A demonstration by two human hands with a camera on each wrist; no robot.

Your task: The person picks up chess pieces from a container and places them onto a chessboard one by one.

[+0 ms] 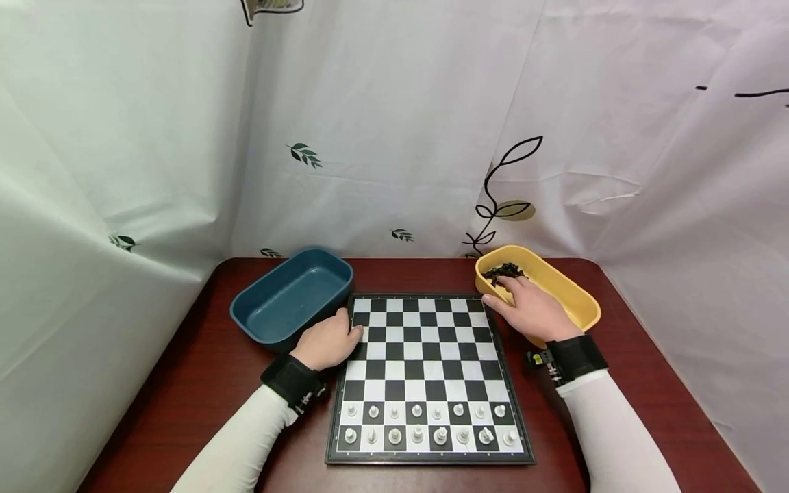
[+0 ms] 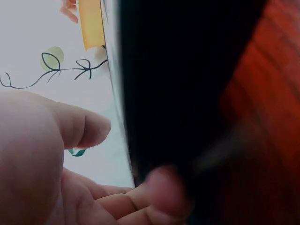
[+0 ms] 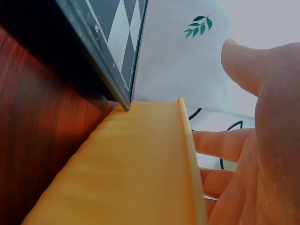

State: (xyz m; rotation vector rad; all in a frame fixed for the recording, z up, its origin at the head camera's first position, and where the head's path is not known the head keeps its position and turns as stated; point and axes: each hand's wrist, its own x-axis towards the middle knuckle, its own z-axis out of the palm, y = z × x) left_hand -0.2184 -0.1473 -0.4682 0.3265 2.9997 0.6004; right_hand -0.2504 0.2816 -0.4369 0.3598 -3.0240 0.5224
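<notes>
Black chess pieces (image 1: pixel 504 273) are piled at the far end of the yellow tray (image 1: pixel 573 301), right of the chessboard (image 1: pixel 428 373). Right hand (image 1: pixel 531 308) is reached over the tray rim, fingers extended onto the pile; whether a piece is pinched cannot be told. Left hand (image 1: pixel 327 342) is rested loosely curled on the board's left edge, nothing held, beside the blue tray (image 1: pixel 290 294).

Chessboard (image 1: pixel 425 356) between two trays (image 1: pixel 290 294)

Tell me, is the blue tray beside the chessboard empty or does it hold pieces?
Empty: the head view shows only the bare inside of the blue tray, with no pieces in it.
</notes>
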